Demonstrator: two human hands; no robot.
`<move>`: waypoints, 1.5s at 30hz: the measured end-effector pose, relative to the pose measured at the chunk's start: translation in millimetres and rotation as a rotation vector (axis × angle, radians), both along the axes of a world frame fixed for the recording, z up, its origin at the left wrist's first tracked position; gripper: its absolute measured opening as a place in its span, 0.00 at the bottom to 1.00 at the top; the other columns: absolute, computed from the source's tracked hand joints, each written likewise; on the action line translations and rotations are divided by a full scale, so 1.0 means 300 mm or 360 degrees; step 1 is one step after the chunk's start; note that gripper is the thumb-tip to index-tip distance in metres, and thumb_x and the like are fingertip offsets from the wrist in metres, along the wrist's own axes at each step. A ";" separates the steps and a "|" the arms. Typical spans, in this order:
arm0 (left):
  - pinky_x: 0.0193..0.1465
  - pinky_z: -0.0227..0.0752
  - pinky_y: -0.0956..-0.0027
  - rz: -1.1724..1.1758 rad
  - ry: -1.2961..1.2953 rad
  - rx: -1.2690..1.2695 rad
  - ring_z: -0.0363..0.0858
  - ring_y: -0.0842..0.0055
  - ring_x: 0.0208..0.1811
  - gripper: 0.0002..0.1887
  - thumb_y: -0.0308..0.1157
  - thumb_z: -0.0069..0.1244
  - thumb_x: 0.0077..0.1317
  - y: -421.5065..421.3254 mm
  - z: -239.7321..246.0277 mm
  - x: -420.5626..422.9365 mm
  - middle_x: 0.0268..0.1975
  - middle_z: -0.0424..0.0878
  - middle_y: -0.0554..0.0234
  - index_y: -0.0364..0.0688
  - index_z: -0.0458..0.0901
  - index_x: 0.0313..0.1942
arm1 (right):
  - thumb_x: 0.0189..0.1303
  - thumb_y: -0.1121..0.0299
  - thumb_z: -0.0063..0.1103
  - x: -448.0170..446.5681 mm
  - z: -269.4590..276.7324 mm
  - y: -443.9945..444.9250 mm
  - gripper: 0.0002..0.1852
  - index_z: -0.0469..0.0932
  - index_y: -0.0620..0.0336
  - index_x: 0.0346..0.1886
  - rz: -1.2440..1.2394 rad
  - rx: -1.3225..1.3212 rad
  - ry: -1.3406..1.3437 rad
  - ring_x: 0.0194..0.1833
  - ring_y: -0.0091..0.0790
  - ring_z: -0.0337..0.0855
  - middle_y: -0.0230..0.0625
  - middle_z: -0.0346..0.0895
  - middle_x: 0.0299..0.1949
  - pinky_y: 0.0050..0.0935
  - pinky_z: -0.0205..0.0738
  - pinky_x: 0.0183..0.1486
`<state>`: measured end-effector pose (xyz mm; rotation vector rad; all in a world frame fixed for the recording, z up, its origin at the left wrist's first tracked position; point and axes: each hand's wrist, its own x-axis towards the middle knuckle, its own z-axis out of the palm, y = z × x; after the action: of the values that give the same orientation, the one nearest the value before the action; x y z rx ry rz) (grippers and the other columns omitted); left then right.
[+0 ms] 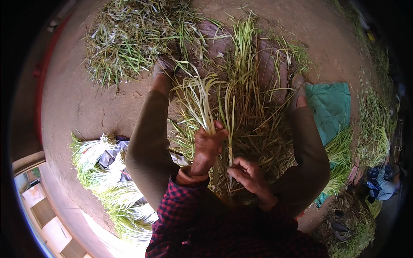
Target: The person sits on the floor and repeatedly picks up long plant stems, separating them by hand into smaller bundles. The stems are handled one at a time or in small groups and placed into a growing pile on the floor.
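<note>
My left hand (209, 142) is closed around a bunch of pale, blanched leafy stalks (204, 104), their drooping tips pointing away from me. The plants look like Chinese chives or a similar leek-like vegetable. Just to the right, my right hand (247, 175) pinches the lower part of a single stalk (230, 142) between thumb and fingers. That stalk runs upward past my left thumb. Between my legs lies a heap of loose stalks and dry brown leaf litter (261, 142). Longer uncleaned green stalks (243, 48) lie on a purplish cloth (272, 61) beyond it.
A large pile of leaf waste (129, 42) lies at the upper left. Bundled pale-green stalks (119, 193) are laid out left of my leg. At right are a green sheet (329, 100) and more stalks (338, 154). Another person (385, 183) sits at the far right.
</note>
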<state>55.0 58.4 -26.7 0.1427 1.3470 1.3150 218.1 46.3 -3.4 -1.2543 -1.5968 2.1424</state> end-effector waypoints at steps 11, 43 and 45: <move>0.10 0.51 0.82 -0.0019 0.0011 0.0100 0.61 0.89 0.10 0.09 0.19 0.52 0.54 -0.011 -0.013 0.019 0.17 0.72 0.74 0.42 0.72 0.32 | 0.59 0.59 0.56 -0.091 -0.109 0.118 0.14 0.74 0.61 0.37 -0.0617 0.0093 -0.0080 0.27 0.15 0.66 0.23 0.70 0.25 0.16 0.62 0.30; 0.12 0.49 0.83 -0.0152 -0.0597 0.0055 0.60 0.88 0.11 0.12 0.25 0.43 0.63 -0.017 -0.014 -0.042 0.27 0.78 0.64 0.41 0.72 0.47 | 0.62 0.61 0.51 -0.028 -0.091 0.061 0.10 0.72 0.57 0.35 -0.0689 -0.0411 0.0112 0.18 0.15 0.66 0.26 0.73 0.23 0.13 0.60 0.20; 0.12 0.49 0.83 -0.0210 -0.0588 0.0081 0.61 0.88 0.11 0.09 0.29 0.43 0.64 -0.015 -0.005 -0.035 0.26 0.77 0.66 0.41 0.74 0.44 | 0.62 0.59 0.50 -0.069 -0.134 0.100 0.11 0.73 0.56 0.36 -0.0953 -0.0607 0.0175 0.20 0.16 0.67 0.25 0.73 0.25 0.15 0.61 0.22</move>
<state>44.6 53.8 -28.2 0.0203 0.9756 1.1964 197.4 76.4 -43.5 -1.4499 -0.6538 2.1013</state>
